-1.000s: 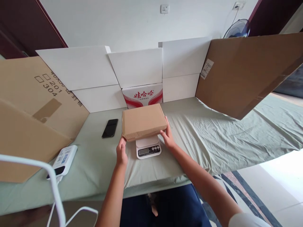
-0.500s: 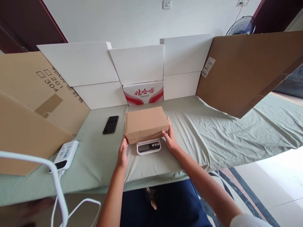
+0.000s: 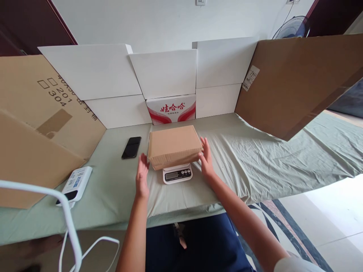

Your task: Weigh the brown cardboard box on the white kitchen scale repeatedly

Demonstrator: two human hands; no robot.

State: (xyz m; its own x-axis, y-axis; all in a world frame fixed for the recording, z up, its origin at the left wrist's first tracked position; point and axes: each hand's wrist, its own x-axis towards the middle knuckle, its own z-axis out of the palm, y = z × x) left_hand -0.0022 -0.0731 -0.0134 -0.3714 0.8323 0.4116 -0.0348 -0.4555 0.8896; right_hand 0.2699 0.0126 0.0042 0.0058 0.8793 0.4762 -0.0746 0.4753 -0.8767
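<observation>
A brown cardboard box (image 3: 175,144) rests on a white digital kitchen scale (image 3: 177,175), covering its platform; the scale's display and buttons show at the front. My left hand (image 3: 142,176) is just off the box's left front corner, open, fingers stretched forward with nothing in them. At the right end of the box, my right hand (image 3: 206,158) is open too, its fingers extended beside the corner and the thumb close to the front edge; whether it still touches the cardboard I cannot tell.
A black phone (image 3: 131,147) lies left of the box. Farther left is a white power bank (image 3: 76,184) with a cable, near a white curved tube (image 3: 66,211). White boxes (image 3: 164,73) and large brown cardboard panels (image 3: 289,83) surround the green cloth (image 3: 272,162).
My left hand has come away from the box, moving left with its fingers straightened. My right hand has loosened and shifted slightly outward. The box stays on the scale.
</observation>
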